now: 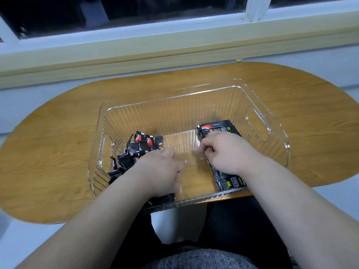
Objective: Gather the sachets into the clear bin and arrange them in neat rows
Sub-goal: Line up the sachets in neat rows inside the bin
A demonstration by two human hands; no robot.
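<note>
The oval wooden desk point(58, 133) carries the clear bin point(174, 111), which sits at its near edge, in front of the person. All the sachets in view are already inside the bin, so I judge the gathering done and the arranging in hand.

Along the bin's right wall runs a packed row of sachets point(215, 127), stacked flat and fairly even. In the bin's left part lies a loose heap of sachets point(143, 144), tumbled at all angles. The middle of the bin floor is bare between them.

The right hand point(223, 152) lies on the row, with its fingers curled over the row's inner edge. The left hand point(163, 171) is down on the near side of the heap with its fingers bent under; whether it holds any sachet I cannot tell.

The next move probably calls for lifting a few sachets from the heap, squaring them, and laying them beside the row while the right hand steadies it.
</note>
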